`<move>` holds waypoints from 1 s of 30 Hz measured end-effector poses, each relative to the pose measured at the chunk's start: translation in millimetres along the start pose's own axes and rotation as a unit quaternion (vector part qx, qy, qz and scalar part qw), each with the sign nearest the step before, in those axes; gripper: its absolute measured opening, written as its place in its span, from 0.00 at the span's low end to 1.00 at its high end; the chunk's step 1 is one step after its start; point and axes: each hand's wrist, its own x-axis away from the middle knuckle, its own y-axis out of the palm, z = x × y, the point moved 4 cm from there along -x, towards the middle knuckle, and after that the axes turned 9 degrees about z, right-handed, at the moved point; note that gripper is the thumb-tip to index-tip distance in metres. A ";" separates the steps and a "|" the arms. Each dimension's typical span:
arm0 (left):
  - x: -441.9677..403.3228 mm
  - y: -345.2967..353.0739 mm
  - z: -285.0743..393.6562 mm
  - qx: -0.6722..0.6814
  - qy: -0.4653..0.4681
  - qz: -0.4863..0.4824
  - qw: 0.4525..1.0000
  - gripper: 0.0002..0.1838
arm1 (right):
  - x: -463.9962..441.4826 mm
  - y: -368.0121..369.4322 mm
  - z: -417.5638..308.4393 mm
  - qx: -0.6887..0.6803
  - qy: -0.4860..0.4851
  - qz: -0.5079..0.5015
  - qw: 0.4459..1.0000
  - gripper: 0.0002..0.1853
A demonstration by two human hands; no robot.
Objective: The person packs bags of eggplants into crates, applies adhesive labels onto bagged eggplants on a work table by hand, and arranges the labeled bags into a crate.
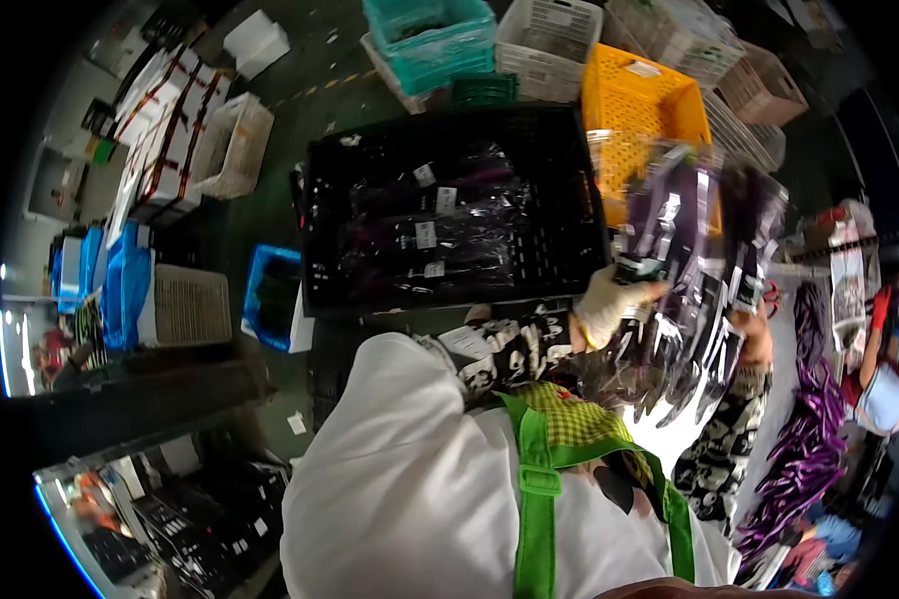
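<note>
Left hand: gloved in a pale glove (609, 305), closed around bagged purple vegetables (672, 215), with the thumb side against the clear plastic.
Right hand: the right hand (754, 335) is at the right edge of the bagged vegetables, touching them; its fingers are mostly hidden, so whether it is open or closed cannot be told.
Bagged vegetables: long, dark and glossy, in several clear packs; from the left hand they spread from about 1 o'clock round to 5 o'clock, and from the right hand they reach from 12 o'clock round to 8 o'clock.
Black crate: at 10 o'clock from the left hand, the black crate (559, 290) holds more dark packs (428, 235) lying crosswise, some with white labels.
Yellow crate: the yellow crate (691, 108) is at about 12 o'clock from the left hand, partly behind the raised packs.
Teal basket: the teal basket (435, 55) stands at 11 o'clock, beyond the black crate.
Blue-lined box: the blue-lined box (258, 298) is at 9 o'clock, just beside the black crate.
Counter: on the grey counter (775, 439), loose purple vegetables (804, 439) lie piled at 5 o'clock from the right hand.
Co-worker: another person (884, 394) is at 3 to 4 o'clock, with a red-gloved hand.
</note>
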 end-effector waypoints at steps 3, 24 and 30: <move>0.2 -86.1 -10.7 0.089 0.006 0.184 0.979 0.44 | -78.4 82.7 -5.1 0.071 0.048 -0.161 0.983 0.19; 36.8 -356.8 24.3 0.213 -0.076 0.614 0.756 0.43 | -268.3 564.5 176.2 0.614 0.011 -0.506 0.605 0.30; 43.2 -334.4 40.2 0.190 -0.136 0.635 0.736 0.47 | -287.6 546.8 179.1 0.695 -0.033 -0.361 0.621 0.34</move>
